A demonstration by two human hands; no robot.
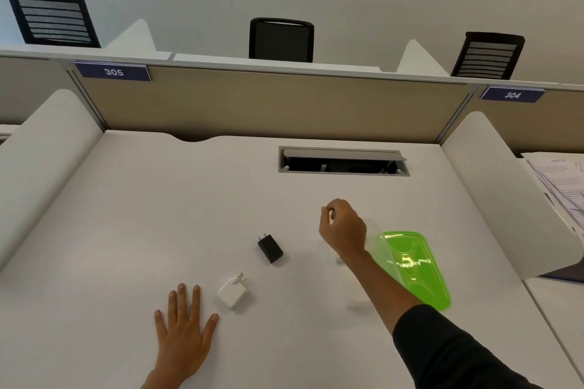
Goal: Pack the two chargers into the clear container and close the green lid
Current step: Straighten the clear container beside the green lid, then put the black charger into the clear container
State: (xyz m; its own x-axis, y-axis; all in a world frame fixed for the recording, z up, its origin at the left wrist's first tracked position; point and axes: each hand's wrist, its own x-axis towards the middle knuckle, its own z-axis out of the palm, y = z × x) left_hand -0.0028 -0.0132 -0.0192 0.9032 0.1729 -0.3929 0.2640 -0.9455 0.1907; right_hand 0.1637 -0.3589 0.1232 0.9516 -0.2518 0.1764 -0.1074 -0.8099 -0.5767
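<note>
A black charger (270, 249) lies on the white desk (158, 215) with its two prongs pointing away from me. Nearer to me lies a white charger (232, 294), prongs up and to the right. My left hand (183, 335) rests flat on the desk just left of the white charger, fingers spread, holding nothing. The clear container (357, 290) stands to the right, partly hidden under my right forearm. My right hand (343, 227) is curled over its far left rim. The green lid (414, 268) stands open, tilted against the container's right side.
An open cable hatch (343, 161) is set into the desk behind the container. White side panels and a beige partition (268, 104) bound the desk. Papers (562, 186) are stacked on the neighbouring desk at right. Black chairs stand beyond the partition.
</note>
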